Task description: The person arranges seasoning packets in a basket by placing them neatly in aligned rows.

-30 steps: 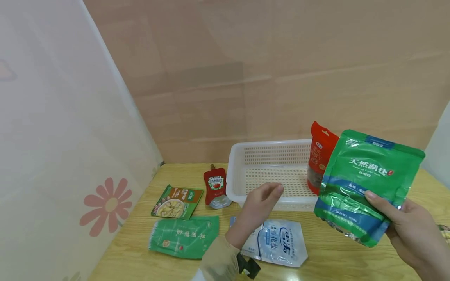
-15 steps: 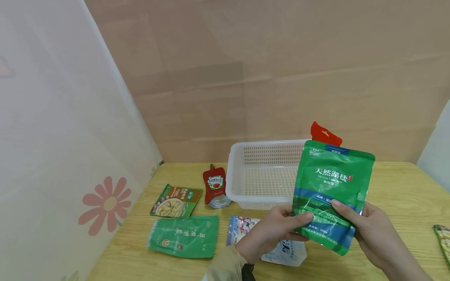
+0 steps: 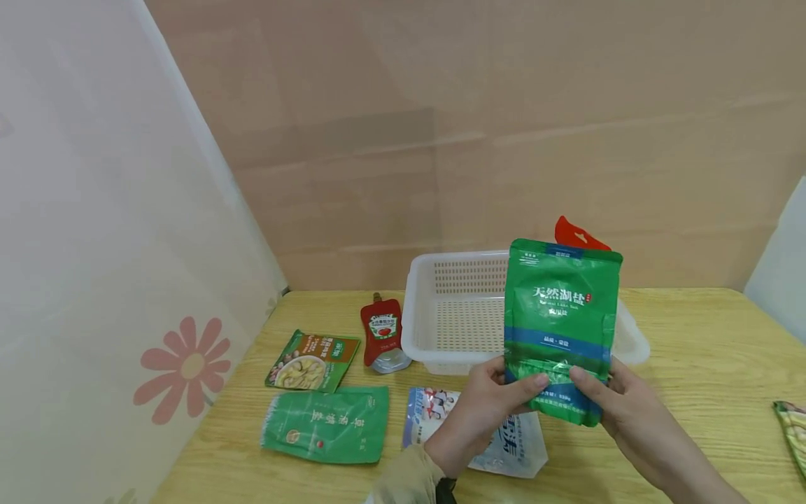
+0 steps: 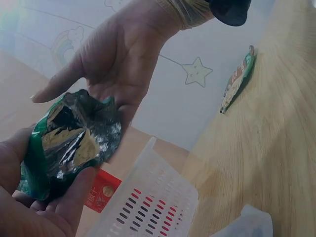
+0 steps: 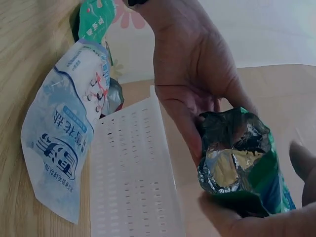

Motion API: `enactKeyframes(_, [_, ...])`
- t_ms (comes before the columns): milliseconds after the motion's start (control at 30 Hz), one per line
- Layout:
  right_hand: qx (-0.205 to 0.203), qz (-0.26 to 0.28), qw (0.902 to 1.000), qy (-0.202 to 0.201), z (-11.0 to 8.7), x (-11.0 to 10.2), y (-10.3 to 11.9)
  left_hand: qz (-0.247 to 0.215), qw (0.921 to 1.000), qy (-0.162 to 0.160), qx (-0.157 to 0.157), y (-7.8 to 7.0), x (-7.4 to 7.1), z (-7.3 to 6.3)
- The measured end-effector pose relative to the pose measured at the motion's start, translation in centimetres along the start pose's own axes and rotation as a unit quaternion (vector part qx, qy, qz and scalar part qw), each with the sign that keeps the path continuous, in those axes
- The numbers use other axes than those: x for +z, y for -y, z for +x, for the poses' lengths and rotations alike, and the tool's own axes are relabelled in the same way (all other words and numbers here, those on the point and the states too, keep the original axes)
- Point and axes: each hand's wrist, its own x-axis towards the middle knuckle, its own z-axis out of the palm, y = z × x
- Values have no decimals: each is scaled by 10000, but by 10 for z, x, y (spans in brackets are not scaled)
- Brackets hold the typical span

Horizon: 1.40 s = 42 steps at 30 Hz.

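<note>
Both hands hold up a green salt pouch [image 3: 560,301] with its printed front toward the head camera. My left hand [image 3: 481,406] pinches its lower left side, thumb across the front. At the lower right, my right hand [image 3: 636,413] grips it the same way. The pouch's silvery bottom [image 4: 79,136] shows between the hands in the left wrist view. Behind the pouch stand a white plastic basket [image 3: 418,308] and a red pouch [image 3: 576,234], largely hidden in the head view. Beneath the left hand lies a blue-and-white salt bag [image 3: 522,455].
On the wooden table [image 3: 214,448], left of the basket, lie a ketchup pouch [image 3: 383,332], a soup packet [image 3: 315,360] and a green bag [image 3: 327,425]. Another green packet [image 3: 792,434] reaches in at the right edge. A brown-covered wall [image 3: 352,175] rises behind.
The green salt pouch has moved left from the right side to in front of the basket and turned more upright. My left hand, holding nothing before, has taken hold of it too.
</note>
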Motion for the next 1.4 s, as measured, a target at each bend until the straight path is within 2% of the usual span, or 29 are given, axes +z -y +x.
enactKeyframes(100, [62, -389, 9990, 212, 1, 5, 0, 32, 9995, -270, 130, 1, -1, 0])
enactKeyframes(233, [46, -691, 9975, 159, 1, 8, 1, 55, 9992, -377, 144, -1, -2, 1])
enactKeyframes(533, [81, -882, 9961, 53, -4, 9, 6, 369, 9989, -154, 247, -7, -7, -2])
enactKeyframes(733, [52, -1081, 9941, -75, -5, 13, 7, 724, 9972, 59, 156, -7, -17, -2])
enactKeyframes(933, [97, -1074, 9942, -50, -4, 17, 2, 758, 9967, 274, 121, -5, -27, -1])
enactKeyframes(1200, [168, -1084, 9939, 125, 0, 25, -7, 755, 9968, -148, 212, 0, -36, 1])
enactKeyframes(1400, [38, -805, 9958, 443, 4, 20, -10, 788, 9965, -193, 178, 4, -39, 0])
